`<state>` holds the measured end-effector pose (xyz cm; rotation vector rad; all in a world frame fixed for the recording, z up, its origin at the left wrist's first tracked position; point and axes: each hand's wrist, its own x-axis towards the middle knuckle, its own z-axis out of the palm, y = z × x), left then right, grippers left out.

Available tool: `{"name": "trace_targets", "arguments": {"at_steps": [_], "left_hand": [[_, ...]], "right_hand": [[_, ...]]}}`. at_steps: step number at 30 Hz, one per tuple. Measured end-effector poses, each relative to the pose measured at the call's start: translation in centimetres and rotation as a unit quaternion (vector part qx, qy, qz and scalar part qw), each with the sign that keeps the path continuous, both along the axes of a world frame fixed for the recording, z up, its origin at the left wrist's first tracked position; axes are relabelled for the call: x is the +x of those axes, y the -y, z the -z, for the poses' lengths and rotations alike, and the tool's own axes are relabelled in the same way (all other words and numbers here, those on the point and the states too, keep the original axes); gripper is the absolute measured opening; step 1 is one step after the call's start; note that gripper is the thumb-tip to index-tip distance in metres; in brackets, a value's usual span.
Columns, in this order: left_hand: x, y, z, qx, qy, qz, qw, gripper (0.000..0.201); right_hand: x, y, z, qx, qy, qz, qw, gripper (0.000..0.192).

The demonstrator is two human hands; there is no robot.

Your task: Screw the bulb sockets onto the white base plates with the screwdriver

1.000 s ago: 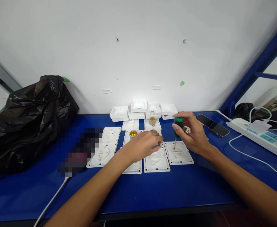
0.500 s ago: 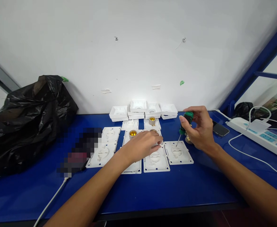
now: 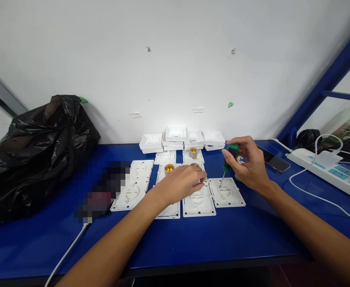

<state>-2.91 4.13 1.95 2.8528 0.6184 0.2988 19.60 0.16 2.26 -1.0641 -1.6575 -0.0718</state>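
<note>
My right hand [image 3: 250, 165] is closed on a screwdriver [image 3: 231, 156] with a green and black handle. The screwdriver tilts, its tip at the raised centre of the rightmost white square plate [image 3: 234, 198]. A small pale and brass-coloured piece [image 3: 240, 160] shows partly behind that hand; I cannot tell whether the hand holds it. My left hand [image 3: 184, 179] reaches over the middle plates with its fingers curled, and what they hold, if anything, is hidden. Just behind it a lamp socket [image 3: 194, 164] is partly covered. Another lamp socket [image 3: 169, 169], gold inside, sits on a plate beside that hand.
Along the wall stand white square covers [image 3: 175, 134], stacked in places. More base plates [image 3: 130, 193] lie left, near a blurred-out dark object [image 3: 112, 183] with a white cable. A black plastic bag [image 3: 43, 155] fills the left. A phone [image 3: 275, 161] and power strip [image 3: 330, 169] lie right.
My right hand has shifted slightly left with the screwdriver, whose tip has moved a little left on the plate. My left hand stays in nearly the same place.
</note>
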Motion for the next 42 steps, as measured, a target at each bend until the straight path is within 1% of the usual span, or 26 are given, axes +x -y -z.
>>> {"name": "trace_targets", "arguments": {"at_steps": [8,21,28,36,42], "left_hand": [[0.0,0.0,-0.1,-0.004,0.002,0.001,1.0,0.009],[0.0,-0.1,0.0,-0.006,0.003,-0.001,1.0,0.009],[0.0,-0.1,0.1,-0.003,0.005,-0.002,1.0,0.009],[0.0,-0.1,0.1,0.0,0.011,0.003,1.0,0.01],[0.0,0.0,-0.1,-0.012,0.002,-0.006,1.0,0.011]], "right_hand": [[0.1,0.3,-0.3,0.012,0.008,-0.04,0.999,0.005],[0.1,0.5,-0.5,0.004,-0.011,-0.036,0.999,0.006],[0.0,0.4,-0.8,0.016,-0.013,-0.07,0.997,0.004],[0.0,0.6,-1.2,0.037,0.014,-0.048,0.998,0.002],[0.1,0.4,-1.0,0.013,-0.022,-0.064,0.998,0.003]]}}
